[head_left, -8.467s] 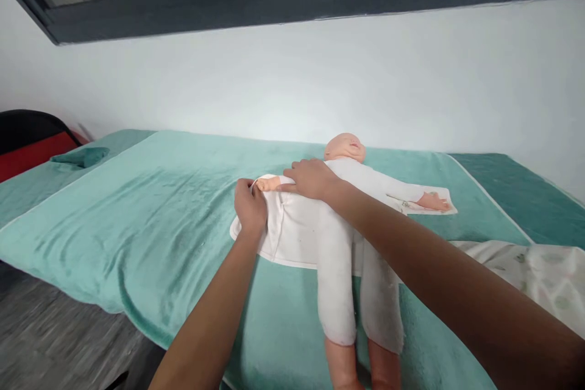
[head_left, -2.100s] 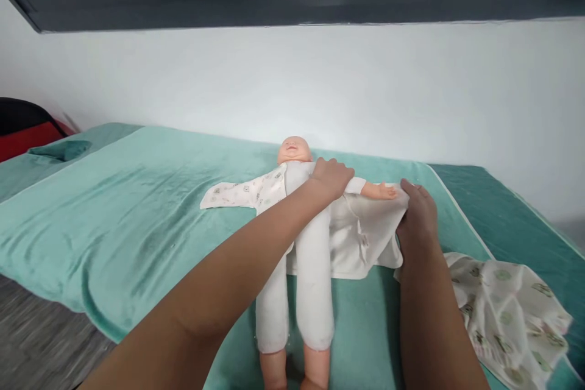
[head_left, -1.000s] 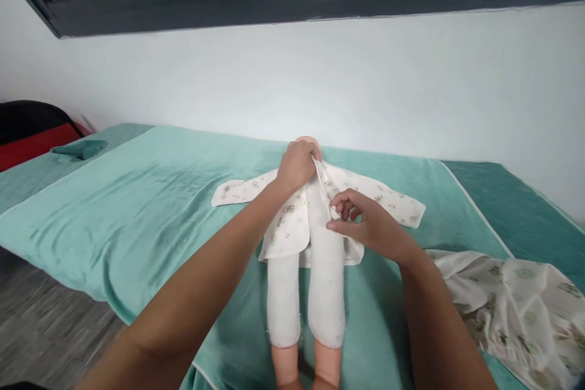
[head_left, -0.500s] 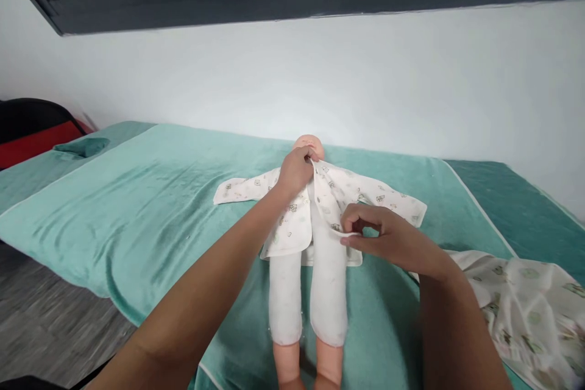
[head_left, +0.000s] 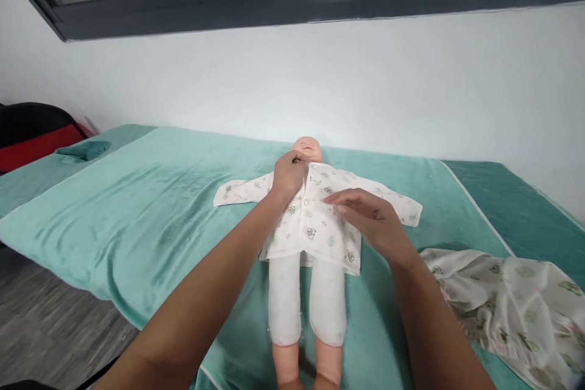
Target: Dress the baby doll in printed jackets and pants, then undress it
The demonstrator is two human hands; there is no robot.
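Note:
A baby doll point(head_left: 329, 311) lies on its back, its head toward the wall and its padded white legs toward me. On its torso is a white baby shirt point(head_left: 331, 241) with small animal prints. Both front panels lie over the chest and meet near the middle, and the sleeves stretch out to either side. My left hand point(head_left: 289, 175) is at the neckline below the doll's chin, fingers curled on the shirt's collar edge. My right hand point(head_left: 368, 213) hovers over the right front panel, fingers extended, thumb apart, nothing visible between them.
A crumpled white printed cloth garment point(head_left: 516, 304) lies at the bed's right. The teal bed cover point(head_left: 150, 213) runs along the white wall, under a dark window frame point(head_left: 150, 9). A red and black item point(head_left: 39, 137) stands at far left.
Earlier the shirt was spread open and the doll's arms showed; now sleeves cover them. My right hand has drawn the right panel down over the chest and let go of it.

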